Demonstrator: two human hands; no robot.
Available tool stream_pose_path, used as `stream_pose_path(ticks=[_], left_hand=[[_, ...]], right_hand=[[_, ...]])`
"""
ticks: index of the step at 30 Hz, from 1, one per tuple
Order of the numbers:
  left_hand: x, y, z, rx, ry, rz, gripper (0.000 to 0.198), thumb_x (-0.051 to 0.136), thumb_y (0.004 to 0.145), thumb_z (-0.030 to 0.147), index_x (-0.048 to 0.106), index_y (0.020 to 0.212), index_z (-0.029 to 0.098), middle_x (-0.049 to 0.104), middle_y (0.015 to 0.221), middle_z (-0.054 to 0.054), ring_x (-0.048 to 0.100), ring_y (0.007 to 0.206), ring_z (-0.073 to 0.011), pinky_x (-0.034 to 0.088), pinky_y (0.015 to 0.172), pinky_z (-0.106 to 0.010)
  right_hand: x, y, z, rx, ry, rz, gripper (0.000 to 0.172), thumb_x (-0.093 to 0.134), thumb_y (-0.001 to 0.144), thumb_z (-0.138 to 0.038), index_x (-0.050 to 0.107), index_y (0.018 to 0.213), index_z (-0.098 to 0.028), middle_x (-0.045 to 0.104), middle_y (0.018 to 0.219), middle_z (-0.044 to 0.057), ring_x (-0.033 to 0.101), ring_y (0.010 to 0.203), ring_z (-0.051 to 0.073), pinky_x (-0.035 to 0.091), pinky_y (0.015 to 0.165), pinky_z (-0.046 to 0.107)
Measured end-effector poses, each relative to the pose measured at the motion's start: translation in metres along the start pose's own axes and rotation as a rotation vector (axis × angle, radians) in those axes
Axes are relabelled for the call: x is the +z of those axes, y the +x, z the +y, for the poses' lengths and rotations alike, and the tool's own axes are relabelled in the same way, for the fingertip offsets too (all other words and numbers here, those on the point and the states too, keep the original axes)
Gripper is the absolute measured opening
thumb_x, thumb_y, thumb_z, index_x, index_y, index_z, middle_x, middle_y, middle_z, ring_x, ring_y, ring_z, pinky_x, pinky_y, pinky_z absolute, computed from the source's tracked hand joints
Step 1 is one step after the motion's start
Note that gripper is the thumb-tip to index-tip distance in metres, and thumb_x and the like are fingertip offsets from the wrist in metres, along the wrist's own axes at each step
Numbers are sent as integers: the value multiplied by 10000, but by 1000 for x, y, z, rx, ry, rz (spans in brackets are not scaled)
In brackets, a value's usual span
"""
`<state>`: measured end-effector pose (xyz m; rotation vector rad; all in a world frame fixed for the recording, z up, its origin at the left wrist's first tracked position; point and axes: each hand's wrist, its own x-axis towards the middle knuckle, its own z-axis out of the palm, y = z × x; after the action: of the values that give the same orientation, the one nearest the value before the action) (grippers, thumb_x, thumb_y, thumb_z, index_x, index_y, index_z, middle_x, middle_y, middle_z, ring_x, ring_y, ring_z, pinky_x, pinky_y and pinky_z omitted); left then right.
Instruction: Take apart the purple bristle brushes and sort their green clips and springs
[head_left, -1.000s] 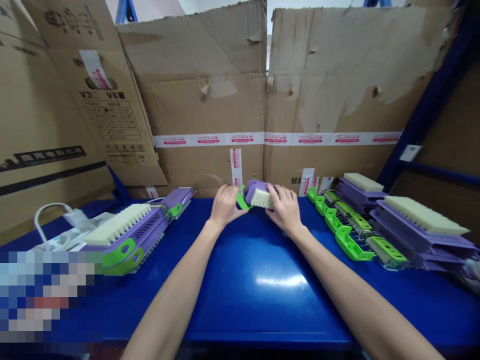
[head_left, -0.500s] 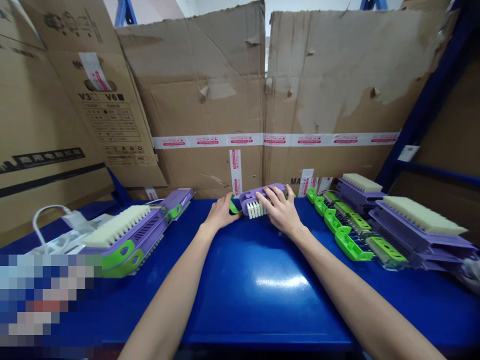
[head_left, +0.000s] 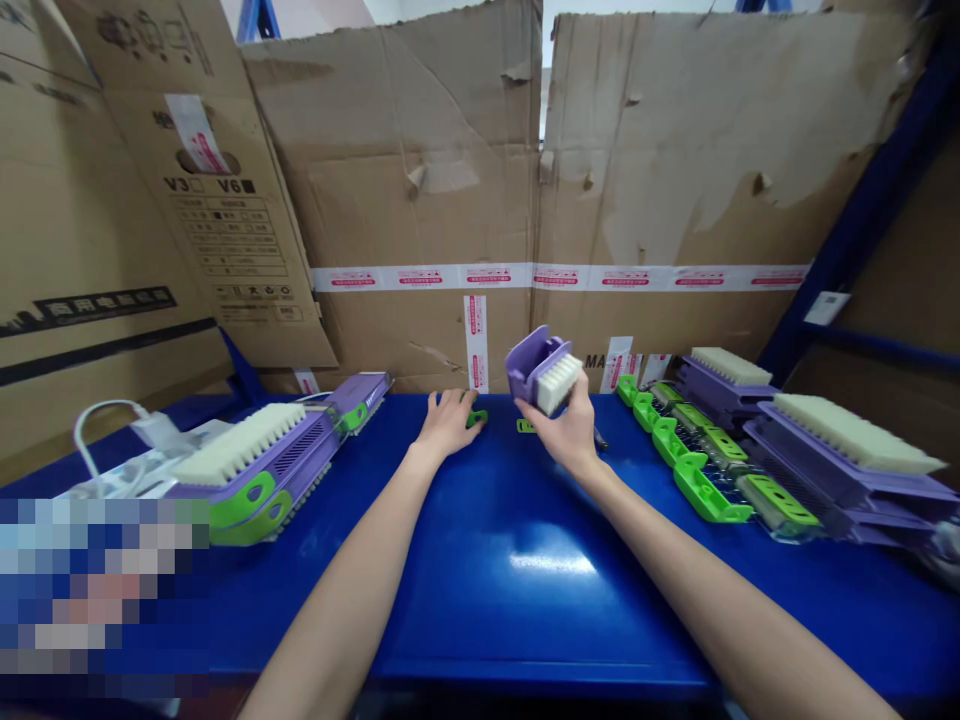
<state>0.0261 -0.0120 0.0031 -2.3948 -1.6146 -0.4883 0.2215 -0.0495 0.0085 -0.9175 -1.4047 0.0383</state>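
Note:
My right hand [head_left: 571, 428] grips a purple brush block with white bristles [head_left: 545, 369] and holds it tilted up above the blue table [head_left: 525, 560]. My left hand [head_left: 448, 422] rests on the table with its fingers closed over a small green plastic piece [head_left: 477, 417]. Another small green piece [head_left: 526, 426] lies on the table between the two hands.
A purple and green brush assembly [head_left: 251, 465] lies at the left beside a white cable [head_left: 105, 425]. At the right are green clips [head_left: 701, 470] and stacked purple brush units [head_left: 840, 450]. Cardboard boxes [head_left: 480, 190] wall off the back.
My right hand has lifted the purple brush block off the table and tipped its bristles toward me. My left hand stayed down on the green piece, which has come apart from the block.

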Motion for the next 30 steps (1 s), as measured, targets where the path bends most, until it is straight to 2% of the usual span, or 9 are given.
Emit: stream_pose_path(ticks=[3,10,13,15,17,19,22,25,30], left_hand=[[-2,-1,2,64,-67,60,544,545,819,405,444,1306,186,531,1285,-143,447,1226,-311,226,1078,-523],[-4,2,40,216,-242,146,512,581,795,381,483,1259,186,551,1274,-115,469,1218,-281,281,1077,-465],[3,2,63,226,-347,114,486,575,817,386,489,1245,173,578,1240,-126,518,1168,-277,366,1009,-440],[7,2,72,233,-404,74,322,540,849,348,555,1131,191,634,1150,-103,570,1095,-259,397,972,-419],[8,5,74,186,-461,60,213,515,863,305,578,1040,203,673,1061,-82,607,1032,-239,425,930,-391],[7,8,69,57,-523,88,195,506,866,297,562,1029,207,688,1023,-74,627,990,-222,455,874,-359],[3,13,50,-172,-592,181,200,467,888,313,532,1049,215,695,991,-63,643,924,-194,480,798,-321],[-2,14,28,-296,-589,248,220,401,903,275,520,1079,218,697,928,-48,644,863,-184,483,780,-318],[-10,5,15,-13,-269,134,215,470,802,193,609,962,227,680,984,-45,587,987,-229,444,880,-377]], right_hand=[[0,5,-9,263,180,75,647,750,647,-428,457,1172,-190,623,1057,77,599,944,216,486,863,401],[-2,18,-7,439,588,219,464,752,652,-421,522,988,-197,638,923,6,603,845,150,500,816,327],[-6,23,-8,601,833,139,447,722,676,-475,541,981,-203,655,913,12,625,825,161,528,781,345],[-9,25,-9,696,921,40,455,704,681,-516,554,963,-193,661,881,27,635,792,177,546,743,361],[-11,26,-9,708,892,21,471,709,672,-523,561,962,-182,664,874,37,639,770,182,552,733,367],[-13,25,-9,637,771,79,487,719,663,-507,563,985,-177,664,921,45,639,792,181,547,754,362],[-14,23,-8,475,513,136,486,692,681,-512,568,995,-162,664,979,67,626,841,181,526,784,349],[-14,19,-10,394,295,73,485,670,692,-521,572,996,-156,671,959,76,616,821,189,514,757,348],[-10,11,-15,394,86,-44,509,666,687,-525,555,1048,-185,679,984,75,628,862,226,496,780,369]])
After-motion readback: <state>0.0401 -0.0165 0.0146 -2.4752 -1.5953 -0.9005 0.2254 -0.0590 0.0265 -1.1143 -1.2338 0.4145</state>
